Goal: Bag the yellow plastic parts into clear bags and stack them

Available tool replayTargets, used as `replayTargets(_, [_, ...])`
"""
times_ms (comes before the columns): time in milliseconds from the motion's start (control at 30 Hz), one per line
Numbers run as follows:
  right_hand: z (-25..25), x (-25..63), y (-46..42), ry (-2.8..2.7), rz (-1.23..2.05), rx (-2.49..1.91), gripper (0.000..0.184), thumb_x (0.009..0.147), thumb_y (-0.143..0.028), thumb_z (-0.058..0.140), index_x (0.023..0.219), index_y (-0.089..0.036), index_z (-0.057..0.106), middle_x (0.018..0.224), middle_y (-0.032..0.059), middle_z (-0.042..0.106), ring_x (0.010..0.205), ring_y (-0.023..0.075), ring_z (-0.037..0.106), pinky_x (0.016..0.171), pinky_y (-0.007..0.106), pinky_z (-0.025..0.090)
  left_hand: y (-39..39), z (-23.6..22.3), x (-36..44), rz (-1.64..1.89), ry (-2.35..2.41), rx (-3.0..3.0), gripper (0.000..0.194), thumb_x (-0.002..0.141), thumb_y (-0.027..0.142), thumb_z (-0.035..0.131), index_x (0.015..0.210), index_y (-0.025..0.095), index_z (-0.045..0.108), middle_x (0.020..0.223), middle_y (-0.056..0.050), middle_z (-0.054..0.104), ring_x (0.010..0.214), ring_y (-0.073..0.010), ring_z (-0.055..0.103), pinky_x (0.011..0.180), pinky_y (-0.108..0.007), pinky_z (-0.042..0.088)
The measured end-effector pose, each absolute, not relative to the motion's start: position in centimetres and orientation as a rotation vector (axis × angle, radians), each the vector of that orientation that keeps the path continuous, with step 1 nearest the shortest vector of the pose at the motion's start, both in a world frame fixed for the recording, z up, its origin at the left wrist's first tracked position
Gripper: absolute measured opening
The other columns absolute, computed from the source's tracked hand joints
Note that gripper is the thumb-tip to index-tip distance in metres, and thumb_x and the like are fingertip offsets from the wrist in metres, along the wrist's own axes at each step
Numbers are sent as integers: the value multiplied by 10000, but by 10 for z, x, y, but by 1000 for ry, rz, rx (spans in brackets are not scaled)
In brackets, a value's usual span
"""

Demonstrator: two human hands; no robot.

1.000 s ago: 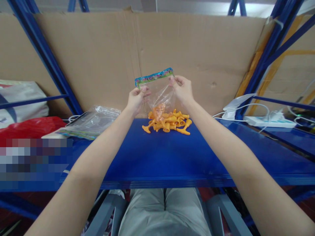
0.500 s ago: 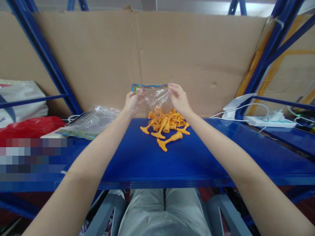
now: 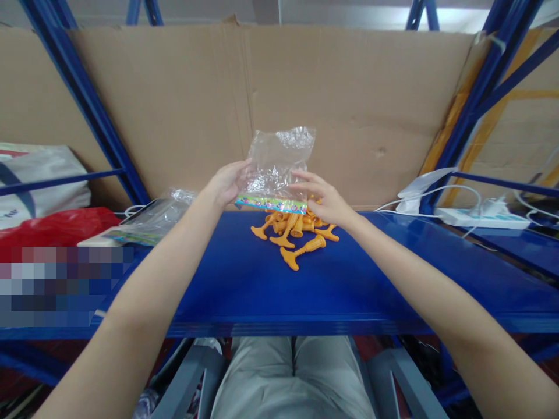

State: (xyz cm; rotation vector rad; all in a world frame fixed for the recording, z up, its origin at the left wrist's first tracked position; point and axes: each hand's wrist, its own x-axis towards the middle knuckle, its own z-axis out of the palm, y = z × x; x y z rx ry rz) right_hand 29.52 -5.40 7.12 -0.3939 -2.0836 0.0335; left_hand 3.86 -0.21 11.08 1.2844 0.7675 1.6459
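Note:
A clear plastic bag [image 3: 279, 160] is held up above the table, its colourful printed strip [image 3: 271, 203] at the bottom edge. My left hand [image 3: 231, 181] grips the bag by its left side. At the right side, my right hand [image 3: 321, 195] has its fingers stretched out and apart, touching the bag's surface. Below and behind the strip lies a pile of orange plastic T-handled pieces [image 3: 288, 227], partly hidden by the bag and my right hand. One orange piece [image 3: 303, 251] lies by itself in front of the pile.
More clear bags [image 3: 152, 218] lie at the left, beside a red plastic bag [image 3: 65, 226]. A white power strip [image 3: 483, 218] with cables sits at the right on the blue table [image 3: 279, 297]. A cardboard sheet [image 3: 358, 105] stands behind, between blue posts.
The bag has been turned over: its printed strip has gone from the top to the bottom, and the clear part now points up. My right hand's fingers have spread and moved lower.

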Motion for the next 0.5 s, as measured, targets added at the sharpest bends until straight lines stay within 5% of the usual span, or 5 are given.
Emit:
replayTargets(133, [58, 307, -51, -1930, 331, -487, 302, 805, -156, 486, 881, -269, 756, 1104, 3, 719, 1139, 192, 616, 1081, 458, 400, -5, 92, 53, 1556, 921, 1244, 51, 798, 126, 656, 797, 159, 618, 679, -31, 658, 597, -129, 626, 590, -230, 532])
replayTargets(267, [44, 315, -45, -1499, 596, -604, 174, 807, -222, 556, 846, -243, 724, 949, 7, 731, 945, 168, 675, 960, 394, 499, -24, 79, 74, 1577, 1011, 1324, 133, 821, 160, 650, 731, 178, 554, 513, 59, 518, 373, -48, 402, 386, -150, 320])
replayTargets(367, [36, 316, -44, -1251, 833, -667, 149, 767, -305, 698, 903, -250, 671, 966, -4, 707, 814, 134, 677, 793, 308, 556, -35, 68, 88, 1624, 1051, 1460, 152, 865, 202, 619, 736, 189, 538, 452, 94, 407, 329, -39, 278, 354, -163, 201])
replayTargets(500, [32, 317, -51, -1181, 1168, -740, 233, 737, -362, 781, 833, -219, 623, 834, -2, 691, 670, 110, 645, 627, 241, 548, -42, 54, 101, 1729, 1027, 1599, 195, 870, 247, 629, 720, 195, 515, 456, 98, 371, 381, -48, 317, 391, -164, 233])
